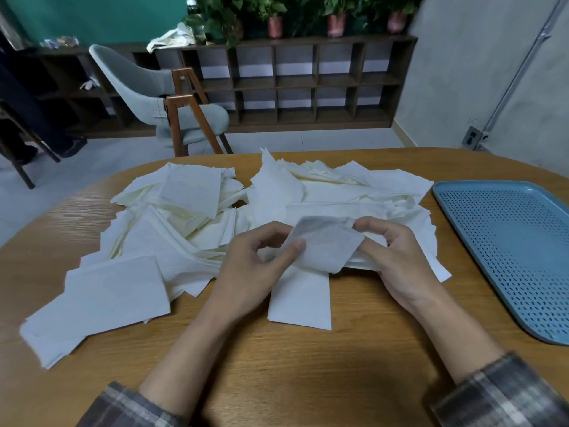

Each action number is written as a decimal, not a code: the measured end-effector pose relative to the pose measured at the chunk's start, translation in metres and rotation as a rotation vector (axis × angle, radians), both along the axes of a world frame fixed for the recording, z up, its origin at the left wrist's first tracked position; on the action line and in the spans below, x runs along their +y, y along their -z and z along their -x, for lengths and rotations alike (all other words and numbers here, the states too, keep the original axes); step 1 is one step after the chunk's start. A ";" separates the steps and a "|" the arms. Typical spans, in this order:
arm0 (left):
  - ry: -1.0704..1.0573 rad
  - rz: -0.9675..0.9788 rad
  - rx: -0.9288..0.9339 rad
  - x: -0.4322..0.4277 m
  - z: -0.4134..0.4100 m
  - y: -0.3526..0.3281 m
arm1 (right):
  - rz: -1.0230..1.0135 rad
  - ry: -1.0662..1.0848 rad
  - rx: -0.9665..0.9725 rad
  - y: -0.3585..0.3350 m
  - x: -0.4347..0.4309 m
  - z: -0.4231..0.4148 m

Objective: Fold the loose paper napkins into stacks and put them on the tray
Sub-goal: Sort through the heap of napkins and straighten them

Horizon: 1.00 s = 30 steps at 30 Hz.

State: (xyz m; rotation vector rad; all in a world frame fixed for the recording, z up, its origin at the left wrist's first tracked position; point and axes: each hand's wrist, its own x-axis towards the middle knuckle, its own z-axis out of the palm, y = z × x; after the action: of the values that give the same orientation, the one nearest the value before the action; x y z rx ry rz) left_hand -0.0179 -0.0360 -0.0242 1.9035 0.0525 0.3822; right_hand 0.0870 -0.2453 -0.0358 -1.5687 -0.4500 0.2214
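Held napkin (323,245) is sitting well left of the tray (517,241), lifted just above the heap; thin soft white paper, roughly square, faintly embossed, its upper edge crumpling slightly; left hand (261,266) is pinching its edge farther from the tray, thumb lying on top, fingers curling; right hand (397,257) is gripping the edge nearer the tray with curled fingers; loose napkins (191,211) are sprawling in a wide heap left of the tray, cream-white, creased, overlapping, a few standing up at the far side; one flat napkin (301,303) is lying under the hands, left of the tray; tray is lying apart from the heap, blue plastic, rounded corners, raised rim, slotted floor; table (292,365) is showing light wood grain, curved edge; plaid sleeves (498,392) are covering the forearms; beyond the tray, far left, a grey shell chair (172,100) with wooden legs is standing on pale floor tiles; dark cubby shelf (308,84) is running along the wall; potted plants (335,16) are sitting on it; wall socket (472,137) is showing behind the tray.
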 end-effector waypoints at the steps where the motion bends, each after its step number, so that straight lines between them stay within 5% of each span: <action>1: -0.001 0.025 -0.011 0.000 0.001 -0.002 | -0.023 -0.029 0.016 0.000 0.000 0.000; 6: 0.050 -0.041 -0.001 0.002 0.003 -0.005 | -0.143 -0.180 0.183 -0.004 0.001 0.004; 13: 0.096 -0.110 0.044 0.002 0.002 -0.002 | 0.105 -0.176 -0.042 -0.008 0.004 0.013; 19: -0.031 0.030 0.004 0.006 -0.001 -0.004 | -0.004 -0.025 0.075 -0.008 0.001 0.007; 30: -0.106 0.109 -0.056 0.004 0.000 -0.008 | 0.065 -0.216 0.024 -0.010 0.005 0.015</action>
State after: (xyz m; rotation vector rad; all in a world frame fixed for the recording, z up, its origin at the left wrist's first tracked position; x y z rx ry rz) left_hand -0.0178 -0.0319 -0.0166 1.7861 0.1350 0.4943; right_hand 0.0725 -0.2407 -0.0258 -1.5788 -0.5994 0.4236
